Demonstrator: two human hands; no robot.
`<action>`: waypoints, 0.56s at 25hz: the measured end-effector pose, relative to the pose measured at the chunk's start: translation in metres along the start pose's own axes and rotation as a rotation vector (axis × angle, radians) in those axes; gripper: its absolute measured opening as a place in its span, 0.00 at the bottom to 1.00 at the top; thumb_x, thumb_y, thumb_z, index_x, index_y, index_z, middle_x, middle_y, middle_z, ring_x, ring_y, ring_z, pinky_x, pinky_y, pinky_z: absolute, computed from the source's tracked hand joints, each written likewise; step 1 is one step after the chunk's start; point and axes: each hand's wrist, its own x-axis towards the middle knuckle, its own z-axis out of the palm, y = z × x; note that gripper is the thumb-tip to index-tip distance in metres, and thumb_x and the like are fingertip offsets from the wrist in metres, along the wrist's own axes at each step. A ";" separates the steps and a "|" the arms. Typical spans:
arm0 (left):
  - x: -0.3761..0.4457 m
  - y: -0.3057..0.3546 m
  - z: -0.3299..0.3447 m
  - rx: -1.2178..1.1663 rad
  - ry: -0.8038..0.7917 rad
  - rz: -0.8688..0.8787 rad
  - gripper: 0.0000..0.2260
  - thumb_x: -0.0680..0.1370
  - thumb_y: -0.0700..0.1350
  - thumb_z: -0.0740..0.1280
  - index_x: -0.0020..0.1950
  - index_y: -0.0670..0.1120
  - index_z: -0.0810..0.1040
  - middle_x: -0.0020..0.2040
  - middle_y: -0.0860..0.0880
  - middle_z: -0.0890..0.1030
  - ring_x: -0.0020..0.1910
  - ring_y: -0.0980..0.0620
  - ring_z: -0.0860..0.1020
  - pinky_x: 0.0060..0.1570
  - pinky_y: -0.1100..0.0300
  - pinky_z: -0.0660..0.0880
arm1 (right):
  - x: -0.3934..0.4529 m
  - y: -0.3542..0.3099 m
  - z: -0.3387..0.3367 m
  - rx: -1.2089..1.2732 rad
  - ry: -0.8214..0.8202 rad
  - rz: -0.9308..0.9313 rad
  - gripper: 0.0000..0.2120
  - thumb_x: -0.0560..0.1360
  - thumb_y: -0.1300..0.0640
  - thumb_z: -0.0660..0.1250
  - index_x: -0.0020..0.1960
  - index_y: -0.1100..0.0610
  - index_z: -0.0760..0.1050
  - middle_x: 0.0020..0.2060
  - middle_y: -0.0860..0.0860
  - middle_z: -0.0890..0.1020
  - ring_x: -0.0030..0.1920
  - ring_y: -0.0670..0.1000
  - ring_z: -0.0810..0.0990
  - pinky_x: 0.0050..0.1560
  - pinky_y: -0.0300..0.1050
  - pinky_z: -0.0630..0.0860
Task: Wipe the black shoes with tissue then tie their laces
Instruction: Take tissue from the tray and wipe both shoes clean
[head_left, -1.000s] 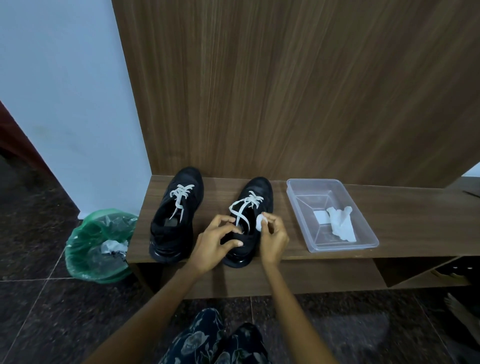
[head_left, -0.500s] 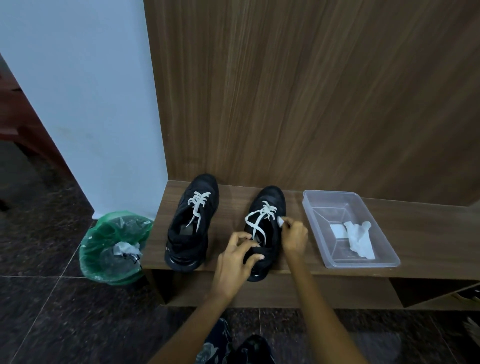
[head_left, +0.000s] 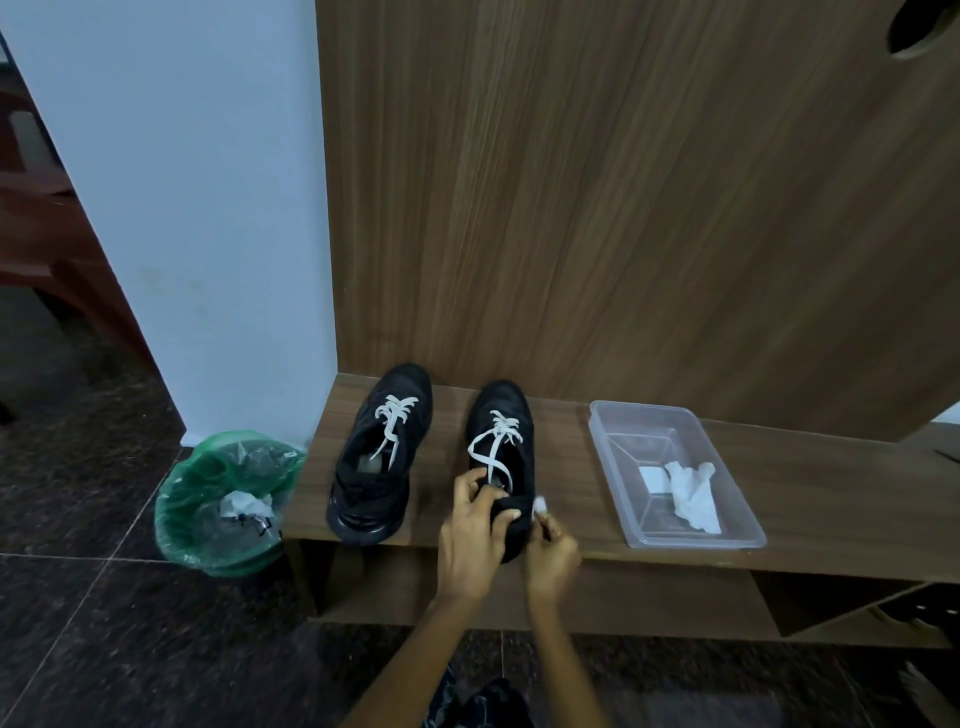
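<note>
Two black shoes with loose white laces stand on a low wooden bench (head_left: 831, 499). The left shoe (head_left: 382, 457) stands alone, untouched. My left hand (head_left: 470, 535) grips the heel end of the right shoe (head_left: 504, 415), thumb across its top. My right hand (head_left: 553, 558) pinches a small white tissue (head_left: 540, 503) against the shoe's right side near the heel. The laces of both shoes hang untied.
A clear plastic tray (head_left: 618, 457) to the right of the shoes holds more white tissues (head_left: 693, 496). A bin with a green liner (head_left: 192, 499) and crumpled tissue stands on the dark tiled floor at the bench's left end. A wood panel rises behind the bench.
My right hand has slid the tissue back along the right shoe's side, from near the laces toward the heel. My left hand keeps its hold on the heel. The camera has tilted up.
</note>
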 end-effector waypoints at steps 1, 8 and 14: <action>0.001 0.001 -0.001 0.002 -0.004 -0.012 0.08 0.75 0.46 0.68 0.50 0.43 0.77 0.63 0.48 0.71 0.47 0.51 0.80 0.38 0.56 0.78 | -0.014 0.004 0.002 0.008 0.016 0.005 0.08 0.74 0.67 0.65 0.51 0.65 0.80 0.48 0.62 0.83 0.49 0.59 0.81 0.46 0.42 0.70; 0.006 0.000 -0.021 -0.099 -0.145 -0.058 0.11 0.76 0.45 0.66 0.58 0.45 0.77 0.62 0.51 0.72 0.54 0.52 0.77 0.50 0.60 0.74 | -0.053 -0.003 -0.022 0.141 -0.196 -0.006 0.08 0.73 0.65 0.66 0.50 0.58 0.82 0.43 0.49 0.84 0.45 0.43 0.80 0.44 0.30 0.75; -0.024 -0.015 -0.063 -0.672 -0.245 -0.411 0.10 0.78 0.41 0.64 0.55 0.39 0.79 0.35 0.52 0.81 0.31 0.60 0.78 0.32 0.66 0.77 | -0.086 -0.041 -0.017 0.355 -0.253 -0.042 0.05 0.73 0.65 0.67 0.43 0.57 0.78 0.37 0.53 0.81 0.38 0.48 0.78 0.39 0.40 0.77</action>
